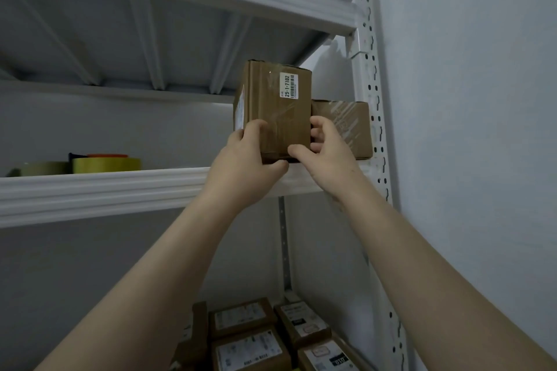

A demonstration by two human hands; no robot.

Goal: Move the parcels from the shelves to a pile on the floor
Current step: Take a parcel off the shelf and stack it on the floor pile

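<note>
Tall brown cardboard parcel (275,111) at frame centre, gripped low by left hand (250,156) and right hand (324,147), on white metal shelf (120,190). Second taped brown parcel (346,129) left behind it. More labelled parcels (265,337) seen bottom centre, so plenty left.

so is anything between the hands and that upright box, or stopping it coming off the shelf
Nothing visible. Both the left hand and right hand grip the upright box low down. The flatter box lies to its right, clear of the way out over the shelf edge.
</note>
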